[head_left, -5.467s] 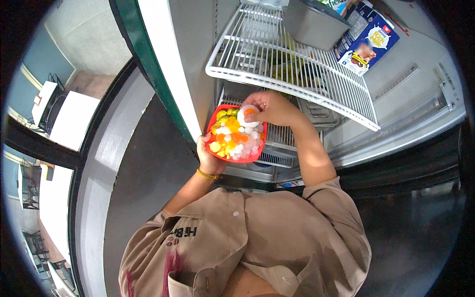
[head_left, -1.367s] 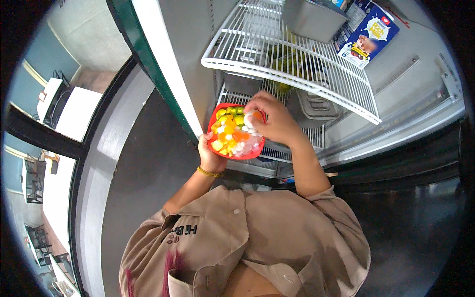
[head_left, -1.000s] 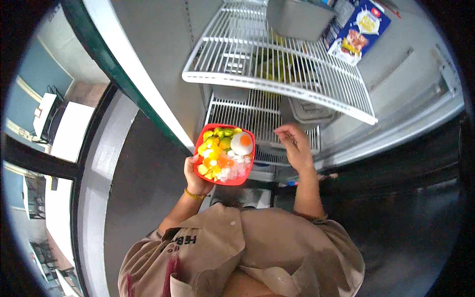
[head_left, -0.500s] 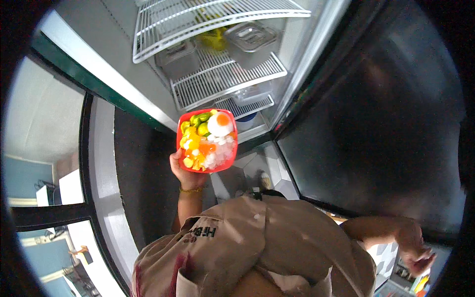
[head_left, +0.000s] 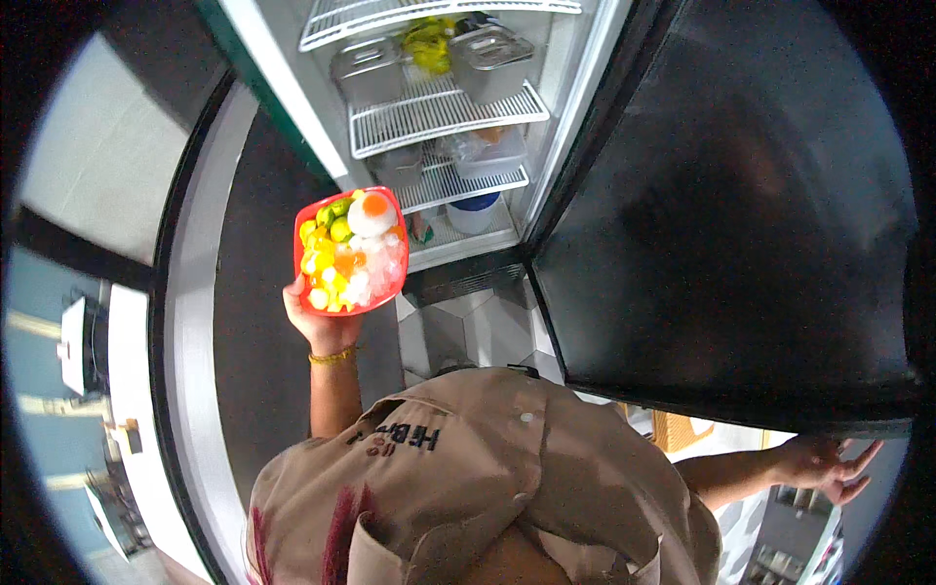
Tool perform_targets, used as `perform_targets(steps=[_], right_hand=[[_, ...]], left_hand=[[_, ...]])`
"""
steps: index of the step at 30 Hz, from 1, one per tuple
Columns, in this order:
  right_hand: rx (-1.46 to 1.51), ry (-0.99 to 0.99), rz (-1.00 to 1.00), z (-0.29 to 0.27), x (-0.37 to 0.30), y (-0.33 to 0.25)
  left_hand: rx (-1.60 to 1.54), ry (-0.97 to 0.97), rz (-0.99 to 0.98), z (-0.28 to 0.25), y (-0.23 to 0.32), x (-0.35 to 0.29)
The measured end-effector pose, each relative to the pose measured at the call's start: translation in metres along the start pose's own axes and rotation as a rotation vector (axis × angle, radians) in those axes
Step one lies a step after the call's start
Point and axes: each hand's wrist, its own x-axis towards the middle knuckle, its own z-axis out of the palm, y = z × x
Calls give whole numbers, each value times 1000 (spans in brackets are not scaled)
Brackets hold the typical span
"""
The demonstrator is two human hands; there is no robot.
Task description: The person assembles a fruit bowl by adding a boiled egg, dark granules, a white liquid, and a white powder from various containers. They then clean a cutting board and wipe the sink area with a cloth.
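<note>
A red square plastic bowl is gripped at its near-left corner by the left hand, the right hand held splayed.

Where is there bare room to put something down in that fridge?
On the middle wire shelf: a bare strip along its front edge, before the grey containers. Behind it is crowded, with a yellow bag between those containers. The red bowl in the left hand is heaped.

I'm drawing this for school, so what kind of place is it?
Probably a café or restaurant kitchen, though I can't be sure. There's a tall, open fridge with wire shelves and lidded metal containers, and the left hand holds a red bowl.
</note>
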Motion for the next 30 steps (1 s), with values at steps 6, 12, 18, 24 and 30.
perform_targets(steps=[6, 12, 18, 24, 30], right_hand=[[1357, 191, 273, -116, 10, 289], [1897, 112, 599, -36, 45, 505], [2273, 228, 463, -292, 9, 696], [2547, 324, 297, -464, -33, 612], [2580, -186, -558, -471, 1, 345]], left_hand=[[-82, 125, 137, 91, -94, -354], [-100, 187, 192, 266, -252, -531], [-44, 326, 305, 214, -263, -934], [-40, 526, 460, 132, -163, -1075], [-144, 482, 668, 93, -44, -980]])
